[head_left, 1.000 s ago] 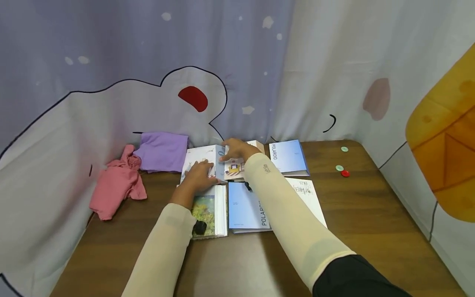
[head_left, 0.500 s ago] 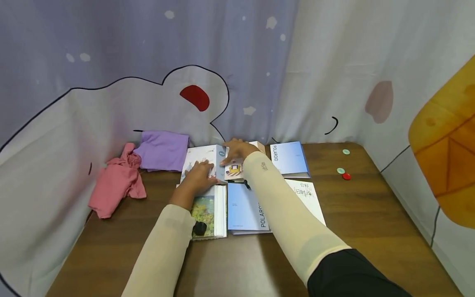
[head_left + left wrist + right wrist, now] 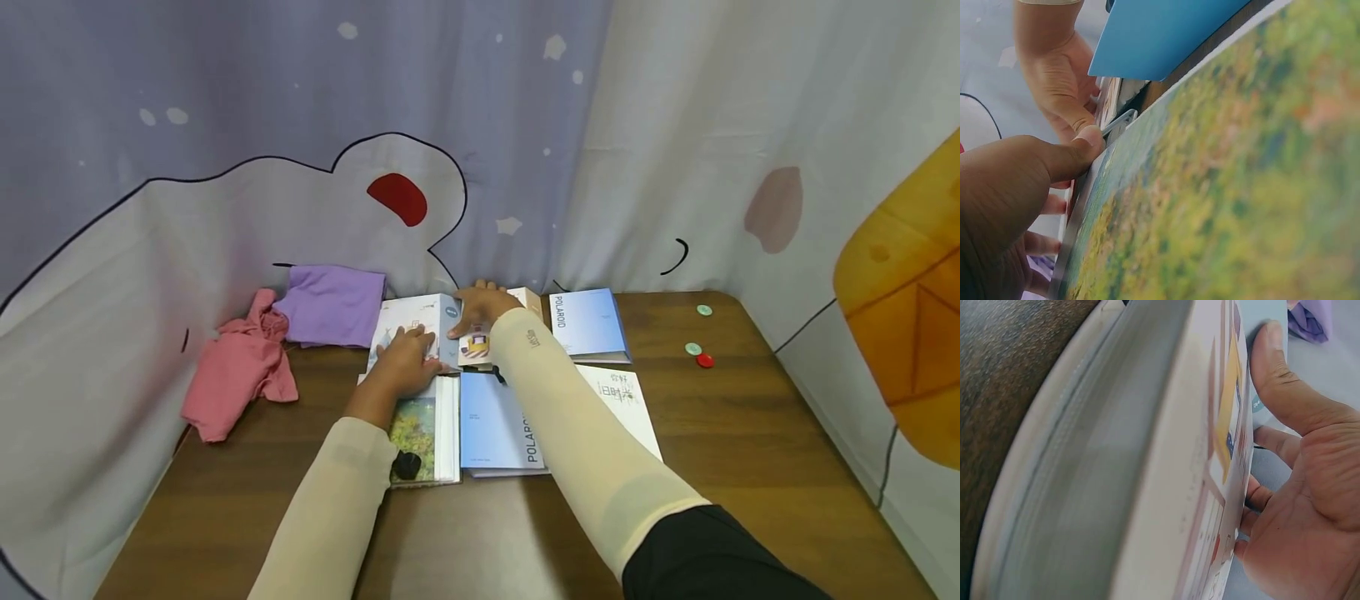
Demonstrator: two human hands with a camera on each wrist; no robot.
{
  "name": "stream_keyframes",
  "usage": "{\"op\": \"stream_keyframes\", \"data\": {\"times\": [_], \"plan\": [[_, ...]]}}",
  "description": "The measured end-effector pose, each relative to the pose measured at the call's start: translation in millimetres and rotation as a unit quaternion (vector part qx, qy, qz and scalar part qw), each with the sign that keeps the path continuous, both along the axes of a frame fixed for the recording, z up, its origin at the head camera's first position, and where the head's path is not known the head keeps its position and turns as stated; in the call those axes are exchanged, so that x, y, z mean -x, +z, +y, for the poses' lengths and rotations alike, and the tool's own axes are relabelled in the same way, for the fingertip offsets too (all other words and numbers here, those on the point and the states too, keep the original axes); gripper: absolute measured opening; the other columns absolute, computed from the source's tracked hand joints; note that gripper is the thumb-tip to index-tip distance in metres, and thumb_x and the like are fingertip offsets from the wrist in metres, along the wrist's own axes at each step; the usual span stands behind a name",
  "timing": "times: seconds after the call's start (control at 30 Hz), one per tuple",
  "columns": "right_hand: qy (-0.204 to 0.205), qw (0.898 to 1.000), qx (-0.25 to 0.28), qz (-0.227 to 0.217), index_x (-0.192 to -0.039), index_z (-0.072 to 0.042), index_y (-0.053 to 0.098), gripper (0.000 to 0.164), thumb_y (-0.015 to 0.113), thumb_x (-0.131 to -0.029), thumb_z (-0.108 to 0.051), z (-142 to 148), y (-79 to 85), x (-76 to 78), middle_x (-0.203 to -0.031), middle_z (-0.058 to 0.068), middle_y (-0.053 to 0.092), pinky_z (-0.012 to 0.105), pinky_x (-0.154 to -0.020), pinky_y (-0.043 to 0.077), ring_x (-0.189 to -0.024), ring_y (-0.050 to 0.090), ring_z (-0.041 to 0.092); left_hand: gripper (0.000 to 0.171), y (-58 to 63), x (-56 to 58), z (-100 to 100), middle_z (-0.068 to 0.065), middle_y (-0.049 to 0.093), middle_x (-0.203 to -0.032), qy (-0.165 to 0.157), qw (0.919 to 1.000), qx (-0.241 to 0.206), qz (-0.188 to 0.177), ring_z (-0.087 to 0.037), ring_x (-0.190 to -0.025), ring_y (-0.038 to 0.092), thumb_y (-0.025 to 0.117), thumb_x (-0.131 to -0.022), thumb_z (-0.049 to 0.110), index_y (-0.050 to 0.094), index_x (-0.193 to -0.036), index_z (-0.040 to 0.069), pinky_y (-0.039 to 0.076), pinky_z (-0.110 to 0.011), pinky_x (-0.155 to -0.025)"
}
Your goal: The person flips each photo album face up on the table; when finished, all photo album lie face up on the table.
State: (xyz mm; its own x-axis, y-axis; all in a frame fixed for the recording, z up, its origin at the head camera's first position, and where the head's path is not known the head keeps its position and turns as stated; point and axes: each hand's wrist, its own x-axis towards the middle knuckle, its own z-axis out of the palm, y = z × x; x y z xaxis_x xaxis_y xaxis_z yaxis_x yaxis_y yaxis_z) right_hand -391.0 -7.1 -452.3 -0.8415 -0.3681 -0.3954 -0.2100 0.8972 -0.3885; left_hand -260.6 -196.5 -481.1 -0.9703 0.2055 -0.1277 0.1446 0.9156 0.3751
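The left hand (image 3: 406, 363), fingers loosely spread, rests on a white book (image 3: 405, 310) in the far row. The right hand (image 3: 480, 307), fingers relaxed and thumb apart, touches the cartoon-covered book (image 3: 474, 343) just right of it. Farther right lies a blue book (image 3: 591, 323). Nearer is a foliage-covered book (image 3: 412, 432); left, purple cloth (image 3: 335, 304) and pink cloth (image 3: 240, 367).
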Motion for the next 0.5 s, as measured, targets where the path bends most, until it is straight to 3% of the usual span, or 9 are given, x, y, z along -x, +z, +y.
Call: {"op": "stream_keyframes", "data": {"times": [0.37, 0.5], "plan": [[-0.006, 1.000, 0.005, -0.004, -0.172, -0.031, 0.036, 0.109, 0.093, -0.083, -0.057, -1.9, 1.5, 8.1, -0.160, 0.015, 0.040, 0.060, -0.131, 0.032, -0.149, 0.039, 0.038, 0.063, -4.4, 0.3, -2.3, -0.022, 0.033, -0.178, -0.019, 0.9996, 0.003, 0.022, -0.057, -0.165, 0.022, 0.057, -0.113, 0.038, 0.045, -0.166, 0.006, 0.026, -0.088, -0.119], [-0.009, 1.000, 0.019, 0.000, -0.171, -0.030, 0.038, 0.108, 0.094, -0.083, -0.055, -5.6, 3.2, 9.2, -0.158, 0.015, 0.040, 0.058, -0.128, 0.036, -0.145, 0.040, 0.035, 0.064, -3.7, -1.2, -7.1, -0.022, 0.032, -0.178, -0.019, 0.9994, -0.013, 0.027, -0.055, -0.165, 0.022, 0.056, -0.113, 0.038, 0.044, -0.167, 0.005, 0.027, -0.082, -0.124]]}}
